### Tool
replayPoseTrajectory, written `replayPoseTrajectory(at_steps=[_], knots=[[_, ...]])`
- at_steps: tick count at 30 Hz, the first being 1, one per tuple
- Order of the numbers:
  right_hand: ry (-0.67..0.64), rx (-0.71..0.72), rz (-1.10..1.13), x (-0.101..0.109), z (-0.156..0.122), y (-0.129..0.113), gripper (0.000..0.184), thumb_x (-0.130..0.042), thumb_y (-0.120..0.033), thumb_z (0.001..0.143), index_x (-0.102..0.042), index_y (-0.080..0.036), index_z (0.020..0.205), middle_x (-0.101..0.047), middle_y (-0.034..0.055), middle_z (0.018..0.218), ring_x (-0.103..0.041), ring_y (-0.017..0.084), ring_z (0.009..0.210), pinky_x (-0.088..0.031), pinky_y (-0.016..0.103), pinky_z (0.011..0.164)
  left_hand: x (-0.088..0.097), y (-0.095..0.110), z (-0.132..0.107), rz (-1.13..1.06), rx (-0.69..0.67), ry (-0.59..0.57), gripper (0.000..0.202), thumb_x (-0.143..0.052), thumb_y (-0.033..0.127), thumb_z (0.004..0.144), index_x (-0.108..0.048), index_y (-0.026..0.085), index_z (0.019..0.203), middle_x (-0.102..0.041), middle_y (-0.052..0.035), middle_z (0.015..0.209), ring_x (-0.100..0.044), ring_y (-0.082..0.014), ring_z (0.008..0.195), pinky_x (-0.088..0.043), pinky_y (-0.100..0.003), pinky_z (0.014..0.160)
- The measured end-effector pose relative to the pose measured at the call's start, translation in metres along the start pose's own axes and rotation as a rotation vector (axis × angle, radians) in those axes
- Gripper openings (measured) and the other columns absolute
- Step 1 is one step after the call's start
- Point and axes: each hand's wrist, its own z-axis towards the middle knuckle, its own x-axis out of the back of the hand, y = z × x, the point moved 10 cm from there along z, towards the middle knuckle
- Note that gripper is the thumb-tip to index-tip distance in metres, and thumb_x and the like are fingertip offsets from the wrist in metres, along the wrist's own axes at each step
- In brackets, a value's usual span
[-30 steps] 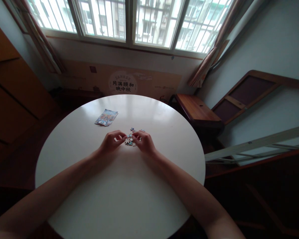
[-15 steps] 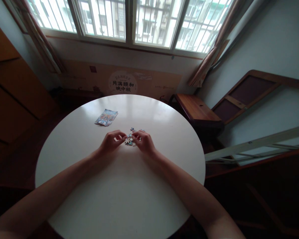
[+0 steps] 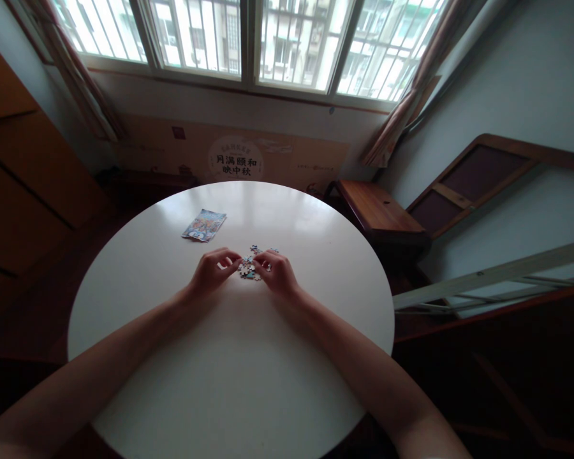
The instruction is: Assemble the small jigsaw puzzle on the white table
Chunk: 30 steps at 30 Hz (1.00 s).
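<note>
A small heap of jigsaw puzzle pieces (image 3: pixel 249 273) lies on the white round table (image 3: pixel 229 357), some showing pale backs and others bluish print. My left hand (image 3: pixel 214 268) is at the left side of the heap, thumb and fingertips pinched at a puzzle piece. Facing it from the right, my right hand (image 3: pixel 276 270) also pinches at a small piece, its fingertips just short of the left ones. Bluish bits show between the two hands; their exact outlines are too small to make out. A few more pieces (image 3: pixel 254 248) lie just beyond the fingers, partly hidden by my right hand.
A crumpled, colourfully printed packet or sheet (image 3: pixel 204 225) lies on the table, farther off to the left. Past the table's right edge stands a wooden bench or stool (image 3: pixel 382 204). A barred window (image 3: pixel 249 44) is behind, above a printed banner (image 3: pixel 277 150).
My left hand has shifted very slightly left, its fingertips a little farther from the right ones. My right hand stays almost where it was. The packet has not moved.
</note>
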Motion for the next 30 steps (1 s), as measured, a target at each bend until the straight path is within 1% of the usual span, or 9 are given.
replayPoseTrajectory(at_steps=[12,20,30], knots=[[-0.014,0.018,0.026,-0.0021,0.0000,-0.0025,0.012,-0.057,-0.023,0.085,-0.068,-0.018,0.081,-0.064,0.0016,0.077,-0.058,0.011,0.066,-0.045,0.022,0.067,-0.0024,-0.0010,0.0001,0.001,-0.007,-0.029,0.021,-0.061,0.035,0.082,-0.069,0.016,0.081,-0.067,-0.0041,0.074,-0.060,-0.0120,0.059,-0.051,-0.022,0.056],[-0.024,0.030,0.038,-0.0033,0.0006,-0.0032,0.009,-0.058,-0.019,0.082,-0.067,-0.018,0.079,-0.063,0.0011,0.075,-0.056,0.011,0.064,-0.044,0.022,0.065,-0.0033,-0.0008,0.0000,-0.022,0.000,-0.040,0.018,-0.062,0.032,0.081,-0.069,0.015,0.080,-0.068,-0.0044,0.075,-0.060,-0.0120,0.060,-0.050,-0.021,0.056],[-0.036,-0.005,0.005,-0.0033,0.0001,-0.0007,0.010,-0.058,-0.023,0.084,-0.068,-0.019,0.083,-0.066,0.0019,0.080,-0.059,0.011,0.067,-0.045,0.022,0.069,-0.0035,0.0003,-0.0004,-0.022,-0.007,-0.041,0.019,-0.062,0.033,0.081,-0.069,0.015,0.079,-0.068,-0.0041,0.074,-0.060,-0.0120,0.060,-0.050,-0.022,0.057]])
